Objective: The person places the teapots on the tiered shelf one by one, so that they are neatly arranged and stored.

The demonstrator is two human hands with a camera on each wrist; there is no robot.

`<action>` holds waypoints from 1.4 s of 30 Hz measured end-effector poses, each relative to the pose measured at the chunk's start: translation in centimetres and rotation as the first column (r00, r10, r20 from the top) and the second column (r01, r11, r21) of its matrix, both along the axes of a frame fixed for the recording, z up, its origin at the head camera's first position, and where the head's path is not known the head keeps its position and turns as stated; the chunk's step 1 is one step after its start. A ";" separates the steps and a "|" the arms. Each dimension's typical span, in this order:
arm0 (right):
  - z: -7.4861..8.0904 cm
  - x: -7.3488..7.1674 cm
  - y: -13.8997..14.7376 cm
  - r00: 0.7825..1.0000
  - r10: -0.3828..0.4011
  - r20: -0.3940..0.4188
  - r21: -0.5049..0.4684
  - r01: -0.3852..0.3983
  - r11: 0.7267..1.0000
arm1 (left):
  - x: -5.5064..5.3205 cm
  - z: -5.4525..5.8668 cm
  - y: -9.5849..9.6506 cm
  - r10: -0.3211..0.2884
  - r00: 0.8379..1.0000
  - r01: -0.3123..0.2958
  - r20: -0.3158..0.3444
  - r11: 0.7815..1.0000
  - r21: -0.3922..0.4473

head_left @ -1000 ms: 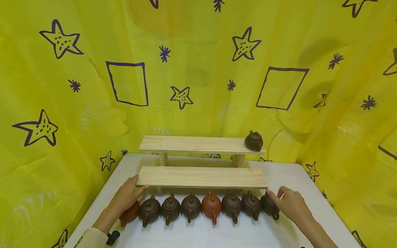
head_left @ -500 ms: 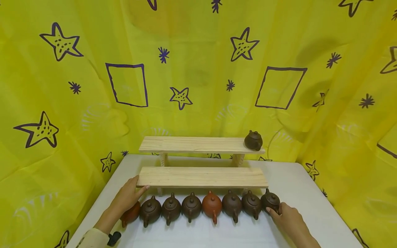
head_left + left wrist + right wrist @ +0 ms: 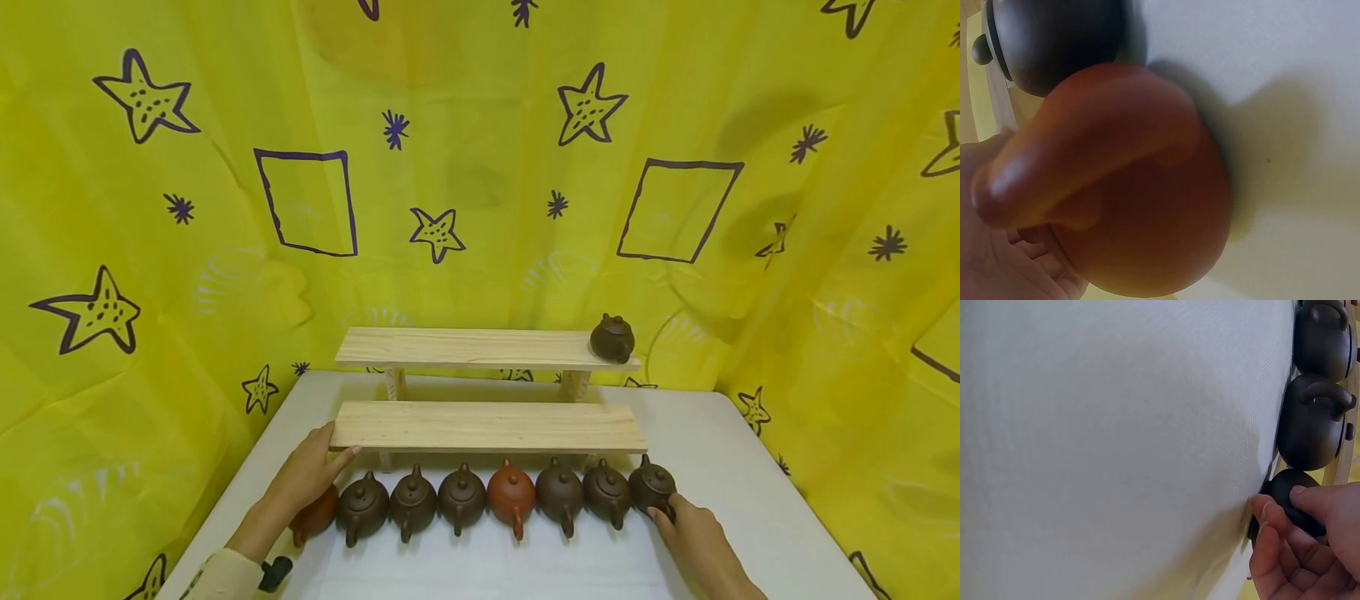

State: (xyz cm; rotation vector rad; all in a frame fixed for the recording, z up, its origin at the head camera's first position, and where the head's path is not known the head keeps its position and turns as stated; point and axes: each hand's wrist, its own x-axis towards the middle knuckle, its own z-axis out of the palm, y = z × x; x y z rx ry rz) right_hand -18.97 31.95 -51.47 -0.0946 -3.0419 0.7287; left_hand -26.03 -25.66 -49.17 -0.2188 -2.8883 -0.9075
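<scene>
A row of several dark brown teapots and two reddish ones stands on the white table in front of a two-tier wooden shelf (image 3: 491,426). My right hand (image 3: 699,533) pinches the handle of the rightmost dark teapot (image 3: 651,485) between thumb and fingers, which the right wrist view shows close up. My left hand (image 3: 303,471) holds the left end of the shelf's lower board, thumb along its front edge. Beneath that hand is a reddish teapot (image 3: 1154,206), partly hidden in the head view. Another reddish teapot (image 3: 512,493) sits mid-row.
On the right end of the upper board (image 3: 465,348) stands one small dark teapot (image 3: 612,340). Yellow cloth (image 3: 480,125) with drawn stars surrounds the back and sides of the table (image 3: 697,433).
My right hand has gone from the spout side of the rightmost teapot, near the lower board's corner, down to its handle. That teapot has turned slightly. The left hand stays on the board.
</scene>
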 end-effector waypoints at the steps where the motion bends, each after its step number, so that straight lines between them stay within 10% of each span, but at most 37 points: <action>1: 0.0 0.0 0.0 1.000 0.002 -0.002 -0.001 -0.002 1.000 | -0.1 -0.1 -0.1 0.000 1.000 0.000 -0.003 1.000 0.001; 21: 0.2 0.3 1.2 0.996 -0.014 -0.092 0.014 0.016 1.000 | -0.2 -0.1 -0.2 0.002 1.000 -0.002 -0.013 1.000 -0.018; 42: 6.4 -2.0 3.2 0.968 0.022 -0.249 -0.012 -0.026 1.000 | -0.2 0.0 -0.1 0.001 1.000 -0.001 0.008 1.000 -0.030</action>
